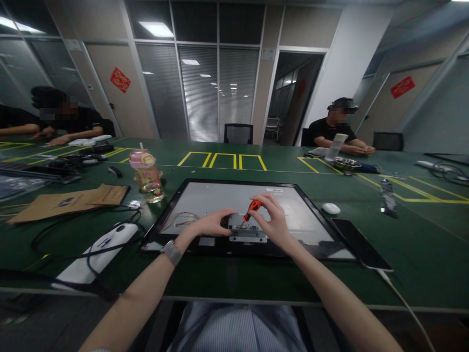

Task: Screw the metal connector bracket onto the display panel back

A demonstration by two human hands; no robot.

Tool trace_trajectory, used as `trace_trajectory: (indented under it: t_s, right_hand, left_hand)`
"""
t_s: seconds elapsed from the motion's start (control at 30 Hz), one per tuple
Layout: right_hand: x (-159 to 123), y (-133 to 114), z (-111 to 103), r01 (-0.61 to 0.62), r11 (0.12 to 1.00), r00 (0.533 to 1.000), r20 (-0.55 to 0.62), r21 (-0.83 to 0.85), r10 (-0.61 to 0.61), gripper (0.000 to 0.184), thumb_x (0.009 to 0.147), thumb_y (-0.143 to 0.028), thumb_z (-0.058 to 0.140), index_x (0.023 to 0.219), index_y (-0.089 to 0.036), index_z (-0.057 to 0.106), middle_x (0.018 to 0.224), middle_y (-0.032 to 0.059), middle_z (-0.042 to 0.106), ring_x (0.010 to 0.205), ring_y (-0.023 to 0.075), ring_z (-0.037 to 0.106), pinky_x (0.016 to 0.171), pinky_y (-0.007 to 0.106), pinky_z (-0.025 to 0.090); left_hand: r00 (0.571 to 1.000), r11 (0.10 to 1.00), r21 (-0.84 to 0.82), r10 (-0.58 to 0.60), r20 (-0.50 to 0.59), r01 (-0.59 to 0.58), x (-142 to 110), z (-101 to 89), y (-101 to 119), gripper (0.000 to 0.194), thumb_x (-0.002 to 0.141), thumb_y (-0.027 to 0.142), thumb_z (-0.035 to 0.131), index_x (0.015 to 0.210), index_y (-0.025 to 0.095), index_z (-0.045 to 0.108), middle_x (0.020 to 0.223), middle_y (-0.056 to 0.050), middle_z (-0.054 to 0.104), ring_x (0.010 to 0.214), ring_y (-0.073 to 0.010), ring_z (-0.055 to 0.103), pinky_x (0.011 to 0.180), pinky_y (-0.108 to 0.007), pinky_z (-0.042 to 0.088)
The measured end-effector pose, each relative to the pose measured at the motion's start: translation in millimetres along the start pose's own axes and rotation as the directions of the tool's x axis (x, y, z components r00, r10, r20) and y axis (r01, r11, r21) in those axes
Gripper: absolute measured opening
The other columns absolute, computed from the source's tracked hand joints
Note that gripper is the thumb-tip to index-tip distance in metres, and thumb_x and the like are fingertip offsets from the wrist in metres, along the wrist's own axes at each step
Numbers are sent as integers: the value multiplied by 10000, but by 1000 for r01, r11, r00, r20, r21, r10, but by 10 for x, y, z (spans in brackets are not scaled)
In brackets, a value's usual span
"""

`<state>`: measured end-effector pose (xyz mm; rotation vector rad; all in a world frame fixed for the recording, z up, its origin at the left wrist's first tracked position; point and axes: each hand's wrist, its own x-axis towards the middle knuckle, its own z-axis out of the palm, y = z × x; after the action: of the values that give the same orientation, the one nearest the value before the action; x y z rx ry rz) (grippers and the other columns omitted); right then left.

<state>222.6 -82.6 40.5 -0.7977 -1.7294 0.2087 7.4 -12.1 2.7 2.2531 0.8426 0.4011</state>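
A flat display panel with a black frame and a pale grey back lies in front of me. Near its front edge sits a small metal bracket with what look like connector ports on it. My left hand grips the bracket's left end, thumb in front and fingers behind. An orange and black screwdriver is pinched in the fingers of my right hand. It leans with its tip down at the bracket's ports; the exact contact point is too small to tell. Thin wires lie on the panel at left.
A power strip with black cables, a paper bag and a pink-lided bottle are at left. Right of the panel lie a phone on a cable, a white case and a dark packet. Other people sit across the table.
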Motion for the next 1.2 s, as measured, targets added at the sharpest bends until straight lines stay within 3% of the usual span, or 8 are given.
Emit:
trace_trajectory:
  t_s: [0.13,0.2,0.4,0.5,0.63,0.87,1.07,1.2]
  right_hand:
    - [-18,7,3,-49,985,993,117,168,29,361,907,-226,483,1265,-266,516,1185,104,537,1003,219,604,867,398,515]
    - [-24,32,18,-69,973,990,133,222,40,411,919,-215,461,1325,-282,453,1191,97,556,994,206,617,864,392,522]
    - [8,29,8,8,1000,1000,-13,3,-8,250,830,-248,624,1079,-237,639,892,51,588,795,182,599,739,347,531]
    - [-4,12,2,20,999,999,42,50,-22,293,870,-229,554,1160,-237,597,973,75,598,880,200,607,800,379,523]
    - [-40,32,40,-29,976,991,134,218,-1,445,917,-209,447,1356,-279,415,1166,98,581,952,198,631,841,397,535]
    - [-6,24,32,14,1000,1000,-6,1,-14,276,837,-238,605,1112,-242,621,909,59,582,798,184,599,743,351,541]
    - [-39,31,43,-37,968,991,135,248,3,409,921,-200,428,1323,-274,442,1234,108,522,1009,209,609,878,415,523]
    - [-32,38,58,-13,989,997,78,146,2,402,899,-207,490,1296,-275,482,1090,87,576,907,188,621,803,373,549]
  left_hand:
    - [1000,1000,18,-2,-27,2,4,7,-14,717,670,296,690,1335,209,434,1379,-66,474,1228,-242,469,1046,-337,352]
    - [1000,1000,21,2,-20,-2,3,6,-15,716,671,292,687,1335,208,432,1381,-62,473,1237,-241,462,1060,-339,337]
    - [1000,1000,13,-7,-16,7,-1,9,-26,726,669,299,679,1344,213,425,1383,-67,471,1220,-252,479,1034,-350,370]
    - [1000,1000,11,-4,-19,5,3,10,-24,715,672,308,680,1335,210,433,1374,-65,481,1215,-252,484,1035,-350,369]
    - [1000,1000,29,-12,-15,12,6,6,-23,725,665,309,695,1333,211,430,1394,-65,458,1250,-250,449,1071,-359,326]
    - [1000,1000,22,-18,-8,18,-7,1,-8,716,675,277,672,1343,225,419,1351,-61,497,1184,-248,500,1015,-364,386]
    - [1000,1000,24,-7,-9,7,-11,-8,4,724,675,312,683,1344,215,424,1383,-66,471,1217,-258,478,1033,-355,368]
    - [999,999,7,-50,-3,50,-19,-14,11,763,677,320,679,1374,218,386,1413,-75,439,1245,-269,456,1049,-379,353]
